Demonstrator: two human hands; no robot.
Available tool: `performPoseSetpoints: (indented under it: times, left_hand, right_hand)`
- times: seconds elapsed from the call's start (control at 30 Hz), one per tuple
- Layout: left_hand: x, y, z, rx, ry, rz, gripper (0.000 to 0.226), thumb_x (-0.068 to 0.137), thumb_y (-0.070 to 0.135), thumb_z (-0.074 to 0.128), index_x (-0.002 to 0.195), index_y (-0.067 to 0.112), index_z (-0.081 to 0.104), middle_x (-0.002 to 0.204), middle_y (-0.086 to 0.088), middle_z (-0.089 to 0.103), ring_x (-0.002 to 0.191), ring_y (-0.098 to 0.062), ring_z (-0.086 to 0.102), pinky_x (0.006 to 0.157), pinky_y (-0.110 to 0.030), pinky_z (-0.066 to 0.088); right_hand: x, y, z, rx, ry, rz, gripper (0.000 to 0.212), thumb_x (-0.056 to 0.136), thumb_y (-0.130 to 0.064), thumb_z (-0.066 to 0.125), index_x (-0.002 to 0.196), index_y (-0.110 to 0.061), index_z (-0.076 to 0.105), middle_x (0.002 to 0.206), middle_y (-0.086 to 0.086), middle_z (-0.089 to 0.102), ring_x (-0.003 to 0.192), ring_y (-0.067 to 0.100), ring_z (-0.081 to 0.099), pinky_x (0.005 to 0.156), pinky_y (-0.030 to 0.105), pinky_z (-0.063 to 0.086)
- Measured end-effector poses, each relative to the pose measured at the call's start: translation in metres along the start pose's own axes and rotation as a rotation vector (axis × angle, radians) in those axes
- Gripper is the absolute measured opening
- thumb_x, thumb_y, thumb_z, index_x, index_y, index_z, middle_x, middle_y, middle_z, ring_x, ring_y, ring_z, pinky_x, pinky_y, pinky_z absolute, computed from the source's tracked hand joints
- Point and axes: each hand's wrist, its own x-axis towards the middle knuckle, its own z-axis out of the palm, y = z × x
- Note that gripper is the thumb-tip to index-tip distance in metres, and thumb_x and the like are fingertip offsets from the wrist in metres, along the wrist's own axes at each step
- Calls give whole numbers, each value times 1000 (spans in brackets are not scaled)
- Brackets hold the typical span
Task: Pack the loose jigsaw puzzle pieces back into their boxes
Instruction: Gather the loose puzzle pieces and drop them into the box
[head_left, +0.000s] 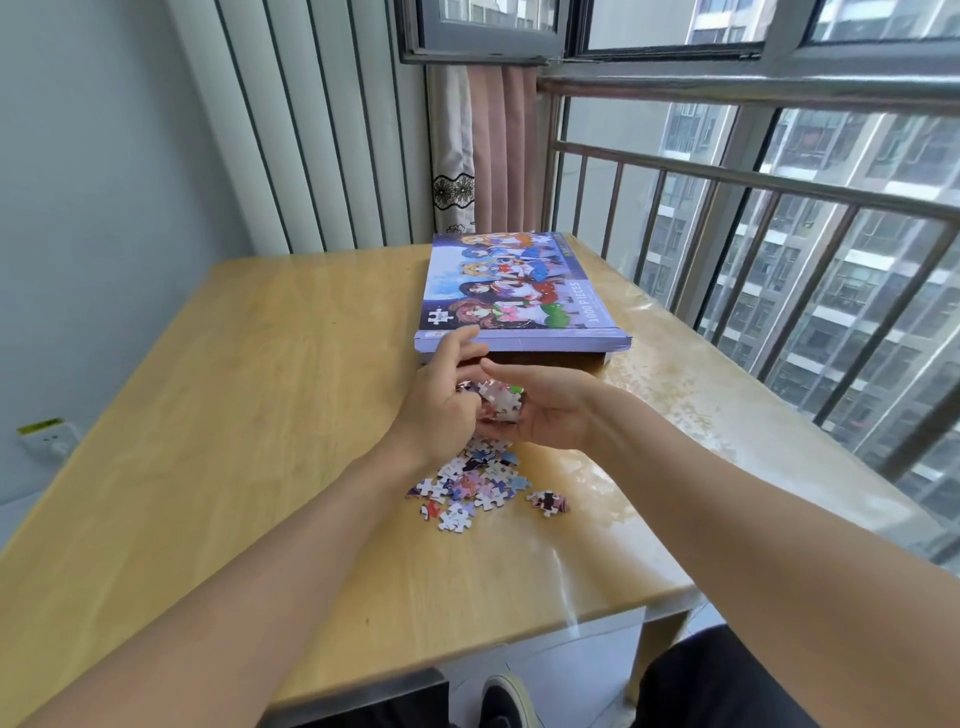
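A puzzle box with a purple cartoon lid (519, 291) lies at the far side of the wooden table (234, 415). The lid sits raised over the brown box base (550, 359). My left hand (441, 400) and my right hand (545, 410) are cupped together just in front of the box, holding a clump of puzzle pieces (498, 400) between them. Below the hands, a pile of loose pieces (478, 480) lies on the table, with a small joined cluster (548, 503) off to its right.
A metal railing (779, 234) and window run along the table's right side. A pink curtain (488, 150) hangs behind the box. A wall socket (47, 439) is low on the left wall. My dark trouser leg and a shoe (504, 699) show below the table's near edge.
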Motion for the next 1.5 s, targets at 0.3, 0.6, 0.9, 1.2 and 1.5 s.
performPoseSetpoints:
  times: [0.3, 0.6, 0.9, 1.2, 1.5]
  left_hand:
    - [13, -8, -38, 200, 124, 72, 55, 80, -4, 54, 126, 26, 57, 117, 8, 63, 101, -9, 65, 81, -34, 59]
    - [79, -35, -49, 903, 98, 210, 48, 87, 24, 71, 132, 21, 56, 132, 2, 58, 115, -26, 55, 88, -40, 50]
    - [115, -5, -50, 761, 280, 241, 19, 96, 34, 58, 101, 23, 73, 95, -5, 73, 88, -34, 62, 76, -39, 50]
    - [130, 17, -52, 666, 327, 271, 16, 95, 30, 62, 97, 22, 75, 88, -3, 72, 83, -30, 60, 75, -37, 49]
    - [133, 24, -48, 559, 314, 217, 13, 92, 29, 66, 93, 22, 76, 84, -1, 72, 82, -29, 62, 83, -41, 52]
  right_hand:
    - [4, 7, -20, -35, 147, 75, 38, 90, 2, 67, 126, 6, 54, 121, 24, 59, 95, 32, 68, 73, 39, 63]
    - [4, -3, -31, -15, 238, -18, 27, 91, 4, 67, 113, 2, 52, 133, 25, 53, 104, 41, 69, 67, 36, 64]
    - [11, -19, -32, 279, 212, -114, 34, 98, -1, 56, 130, 6, 48, 124, 26, 60, 109, 33, 68, 83, 40, 62]
    - [34, -75, -6, 464, 350, -255, 13, 100, 0, 53, 113, -1, 54, 113, 17, 56, 114, 30, 60, 96, 44, 55]
    - [54, -80, 10, 727, 343, -435, 28, 90, -8, 49, 117, -12, 59, 118, 10, 68, 102, 25, 67, 96, 40, 54]
